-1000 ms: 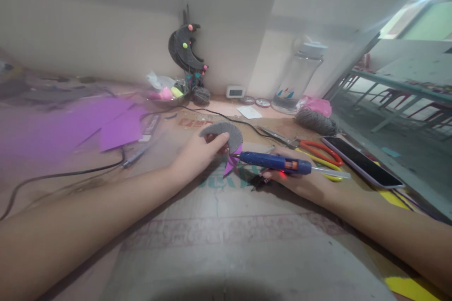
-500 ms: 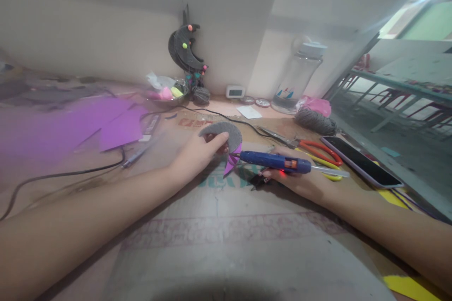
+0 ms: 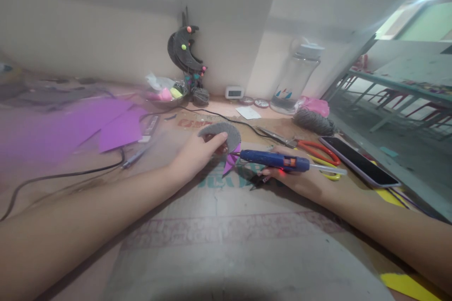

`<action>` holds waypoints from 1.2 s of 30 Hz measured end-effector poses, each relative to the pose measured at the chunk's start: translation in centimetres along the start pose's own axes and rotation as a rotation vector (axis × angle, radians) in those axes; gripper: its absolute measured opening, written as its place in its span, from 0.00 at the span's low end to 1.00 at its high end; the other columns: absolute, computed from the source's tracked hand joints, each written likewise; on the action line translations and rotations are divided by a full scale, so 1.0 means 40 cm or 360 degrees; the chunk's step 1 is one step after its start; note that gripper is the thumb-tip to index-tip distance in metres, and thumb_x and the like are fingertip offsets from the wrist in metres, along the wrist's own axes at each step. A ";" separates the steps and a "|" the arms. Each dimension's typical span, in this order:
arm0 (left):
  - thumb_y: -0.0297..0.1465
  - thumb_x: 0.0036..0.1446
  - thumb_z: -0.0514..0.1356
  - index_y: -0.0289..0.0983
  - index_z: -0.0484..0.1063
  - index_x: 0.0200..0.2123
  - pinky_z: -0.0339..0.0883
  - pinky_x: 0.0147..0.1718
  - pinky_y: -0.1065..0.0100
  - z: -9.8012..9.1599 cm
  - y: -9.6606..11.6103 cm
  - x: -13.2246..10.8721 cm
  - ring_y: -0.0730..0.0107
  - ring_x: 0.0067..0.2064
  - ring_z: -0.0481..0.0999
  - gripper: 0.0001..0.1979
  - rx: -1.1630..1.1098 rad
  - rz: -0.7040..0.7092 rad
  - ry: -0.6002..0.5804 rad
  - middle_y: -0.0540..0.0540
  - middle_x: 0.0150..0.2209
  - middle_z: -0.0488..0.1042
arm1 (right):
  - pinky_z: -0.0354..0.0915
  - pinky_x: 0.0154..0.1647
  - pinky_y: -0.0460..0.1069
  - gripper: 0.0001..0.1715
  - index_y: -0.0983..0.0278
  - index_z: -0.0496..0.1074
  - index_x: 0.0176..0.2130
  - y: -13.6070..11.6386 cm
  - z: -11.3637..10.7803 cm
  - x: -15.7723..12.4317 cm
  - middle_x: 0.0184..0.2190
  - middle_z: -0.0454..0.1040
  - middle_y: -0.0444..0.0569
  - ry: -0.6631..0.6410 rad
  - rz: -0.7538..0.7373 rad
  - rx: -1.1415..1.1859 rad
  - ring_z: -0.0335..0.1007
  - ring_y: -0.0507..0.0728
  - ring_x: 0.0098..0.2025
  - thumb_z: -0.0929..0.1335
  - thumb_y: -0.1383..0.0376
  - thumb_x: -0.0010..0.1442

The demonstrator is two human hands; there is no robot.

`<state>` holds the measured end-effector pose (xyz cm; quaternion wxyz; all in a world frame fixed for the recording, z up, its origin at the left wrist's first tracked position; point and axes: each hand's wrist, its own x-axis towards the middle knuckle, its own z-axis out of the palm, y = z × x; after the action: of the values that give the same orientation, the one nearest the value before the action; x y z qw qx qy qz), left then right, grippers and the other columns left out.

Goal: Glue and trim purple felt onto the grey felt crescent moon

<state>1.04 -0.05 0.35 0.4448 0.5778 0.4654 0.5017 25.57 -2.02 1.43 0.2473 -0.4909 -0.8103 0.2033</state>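
My left hand [image 3: 201, 153] pinches a grey felt crescent [image 3: 231, 132] between thumb and fingers, just above the table. At the crescent's lower tip sits a pointed purple piece [image 3: 230, 162], which looks like paper or felt. My right hand [image 3: 294, 174] is wrapped round a blue glue gun [image 3: 270, 159], with a red light glowing on its underside. A clear glue stick [image 3: 330, 169] sticks out of its back end. The nozzle points left and meets, or nearly meets, the purple piece. A small dark object [image 3: 257, 181] shows below my right fingers; its kind is unclear.
Orange-handled scissors [image 3: 318, 150] and a phone [image 3: 360, 162] lie to the right. Purple sheets [image 3: 120, 131] and a black cable [image 3: 60, 174] are at left. Along the wall stand a water bottle [image 3: 294, 80], grey yarn [image 3: 314, 122], a small digital clock [image 3: 234, 92] and a decorated dark crescent [image 3: 185, 51].
The view has shifted very slightly. My hands, the crescent and the glue gun keep nearly the same position, with the nozzle still at the purple piece.
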 end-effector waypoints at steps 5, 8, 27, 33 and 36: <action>0.38 0.56 0.60 0.40 0.72 0.28 0.67 0.32 0.69 -0.001 -0.005 0.001 0.68 0.30 0.74 0.09 -0.0048 -0.0007 -0.0021 0.50 0.27 0.74 | 0.64 0.28 0.50 0.15 0.61 0.71 0.29 -0.003 -0.002 0.002 0.25 0.75 0.44 0.0036 0.0000 -0.0035 0.71 0.56 0.28 0.72 0.53 0.55; 0.39 0.56 0.60 0.40 0.72 0.28 0.68 0.34 0.68 -0.001 -0.006 0.001 0.65 0.32 0.75 0.09 -0.0001 -0.0021 -0.0003 0.49 0.28 0.75 | 0.64 0.26 0.50 0.15 0.60 0.69 0.27 -0.002 -0.002 0.001 0.24 0.74 0.44 0.0055 0.0016 -0.0007 0.71 0.56 0.27 0.72 0.53 0.55; 0.38 0.55 0.61 0.39 0.74 0.31 0.71 0.36 0.67 -0.004 -0.005 0.005 0.66 0.34 0.77 0.08 -0.0245 -0.0145 -0.0059 0.47 0.32 0.78 | 0.72 0.29 0.55 0.12 0.58 0.70 0.31 -0.012 -0.003 0.000 0.27 0.78 0.48 0.0126 0.0102 0.0209 0.77 0.63 0.32 0.72 0.53 0.55; 0.37 0.55 0.61 0.39 0.75 0.30 0.70 0.37 0.67 -0.004 0.000 0.005 0.67 0.33 0.76 0.08 -0.0263 -0.0173 -0.0073 0.48 0.31 0.77 | 0.72 0.34 0.57 0.12 0.58 0.72 0.34 -0.007 -0.005 -0.003 0.32 0.78 0.49 0.0172 0.0072 0.0127 0.77 0.64 0.35 0.71 0.53 0.55; 0.39 0.55 0.61 0.39 0.75 0.31 0.70 0.37 0.67 -0.005 -0.004 0.006 0.66 0.33 0.76 0.09 -0.0294 -0.0159 -0.0084 0.47 0.31 0.77 | 0.72 0.34 0.56 0.12 0.58 0.73 0.36 -0.001 -0.006 -0.005 0.33 0.78 0.48 0.0184 0.0051 0.0116 0.77 0.63 0.36 0.71 0.53 0.56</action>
<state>0.85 0.21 0.25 0.5327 0.5236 0.4334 0.5042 25.76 -2.18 1.61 0.3081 -0.5053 -0.7788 0.2080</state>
